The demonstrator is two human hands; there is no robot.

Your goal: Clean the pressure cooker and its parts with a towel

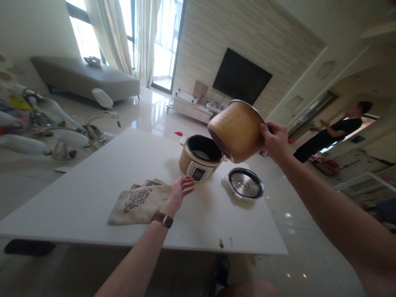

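My right hand (274,141) grips the rim of a tan inner pot (236,131), held tilted in the air above and to the right of the beige rice cooker (199,163). The cooker stands open on the white table (93,181), its black cavity showing. Its lid (246,183) lies upside down on the table to the right. My left hand (181,190), with a brown watch strap at the wrist, hovers with fingers stretched out just in front of the cooker, beside a patterned cloth (139,204).
Two small items (225,242) lie near the table's front edge. A grey sofa (83,76) and white objects with cables (46,132) fill the left. A TV (241,76) hangs on the far wall. Another person (331,132) stands at the right.
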